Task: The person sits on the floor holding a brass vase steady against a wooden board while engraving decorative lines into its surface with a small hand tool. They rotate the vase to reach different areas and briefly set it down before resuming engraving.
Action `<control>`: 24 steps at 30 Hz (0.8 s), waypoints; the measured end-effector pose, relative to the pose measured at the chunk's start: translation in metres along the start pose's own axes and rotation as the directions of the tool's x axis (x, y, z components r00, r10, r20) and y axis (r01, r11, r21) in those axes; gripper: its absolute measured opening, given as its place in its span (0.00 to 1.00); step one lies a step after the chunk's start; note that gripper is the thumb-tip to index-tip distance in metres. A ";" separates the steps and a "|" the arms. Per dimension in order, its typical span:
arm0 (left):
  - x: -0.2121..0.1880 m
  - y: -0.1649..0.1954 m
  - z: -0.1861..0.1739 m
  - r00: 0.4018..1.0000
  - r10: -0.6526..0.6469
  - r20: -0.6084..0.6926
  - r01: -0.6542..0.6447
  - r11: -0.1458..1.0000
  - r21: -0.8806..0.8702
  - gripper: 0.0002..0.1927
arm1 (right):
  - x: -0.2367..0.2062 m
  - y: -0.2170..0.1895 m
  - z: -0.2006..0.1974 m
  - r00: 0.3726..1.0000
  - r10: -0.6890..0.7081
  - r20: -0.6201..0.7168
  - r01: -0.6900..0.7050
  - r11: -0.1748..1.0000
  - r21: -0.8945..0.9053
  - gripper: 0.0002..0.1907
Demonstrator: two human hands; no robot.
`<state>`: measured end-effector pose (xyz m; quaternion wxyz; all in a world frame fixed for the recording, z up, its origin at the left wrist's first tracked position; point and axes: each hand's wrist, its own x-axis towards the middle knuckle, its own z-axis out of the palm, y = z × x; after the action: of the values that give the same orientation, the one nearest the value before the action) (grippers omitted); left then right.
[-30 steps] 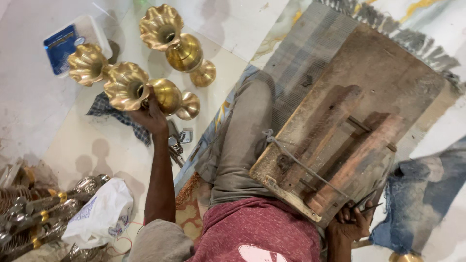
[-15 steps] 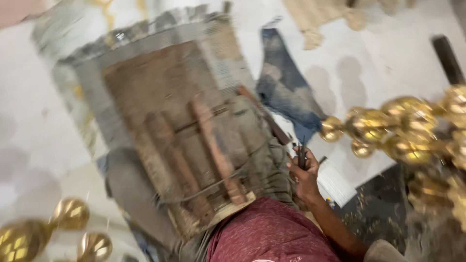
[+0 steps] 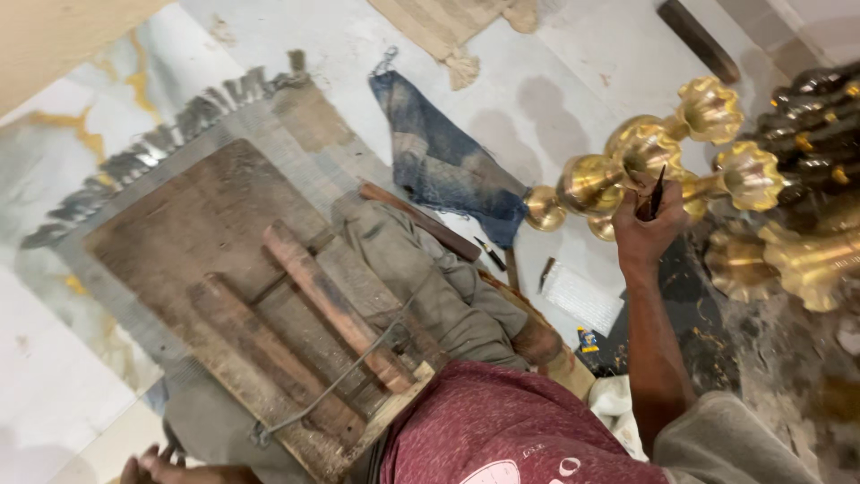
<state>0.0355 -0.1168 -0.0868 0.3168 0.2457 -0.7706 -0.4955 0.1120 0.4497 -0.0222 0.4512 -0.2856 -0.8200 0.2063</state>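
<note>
Right hand (image 3: 647,229) now under brass candlestick (image 3: 627,166)

Brass lamps (image 3: 788,242) crowd the right; bare floor (image 3: 555,99) ahead lies open.

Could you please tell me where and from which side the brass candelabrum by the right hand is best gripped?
Probably at the bulbous central stem of the brass candelabrum, coming from below, where the right hand already reaches it. The flared cups branch outward and look awkward to hold.

Shiny brass candlestick (image 3: 618,175) with flared cups, lifted above floor.
</note>
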 end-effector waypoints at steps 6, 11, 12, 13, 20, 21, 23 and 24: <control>0.003 0.033 -0.009 0.989 -0.149 -0.021 0.139 0.958 -0.252 0.10 | 0.026 -0.022 0.027 0.964 -0.159 -0.214 0.180 0.980 0.086 0.07; -0.010 0.048 -0.030 0.992 -0.104 -0.073 0.084 0.968 -0.237 0.07 | 0.051 -0.044 0.004 0.953 -0.273 -0.128 0.301 0.887 0.350 0.08; -0.017 0.055 -0.033 0.993 -0.096 -0.070 0.078 0.970 -0.232 0.07 | 0.057 -0.054 -0.003 0.955 -0.265 -0.136 0.298 0.867 0.400 0.09; -0.025 0.064 -0.032 0.998 -0.058 0.008 0.058 0.970 -0.238 0.09 | 0.065 -0.066 -0.011 0.943 -0.302 -0.142 0.334 0.849 0.410 0.10; -0.067 0.172 0.019 0.499 0.404 0.767 -0.149 0.912 -0.383 0.32 | 0.086 -0.194 -0.013 0.882 -0.464 -0.082 0.369 0.570 0.734 0.19; -0.069 0.185 0.026 0.366 0.448 0.816 -0.076 0.888 -0.454 0.42 | 0.084 -0.215 -0.005 0.915 -0.401 -0.036 0.230 0.446 0.865 0.20; -0.074 0.205 0.032 0.387 0.537 0.750 -0.202 0.843 -0.499 0.56 | 0.079 -0.258 0.016 0.884 -0.465 0.054 0.121 0.340 0.933 0.18; -0.076 0.209 0.030 0.389 0.576 0.719 -0.265 0.818 -0.511 0.64 | 0.076 -0.279 0.033 0.846 -0.529 0.068 0.119 0.311 0.943 0.18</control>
<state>0.0516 0.0354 0.0778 0.0482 -0.2897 -0.7698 -0.5667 -0.0275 0.2868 0.1751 0.4019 0.2302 -0.6754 0.5739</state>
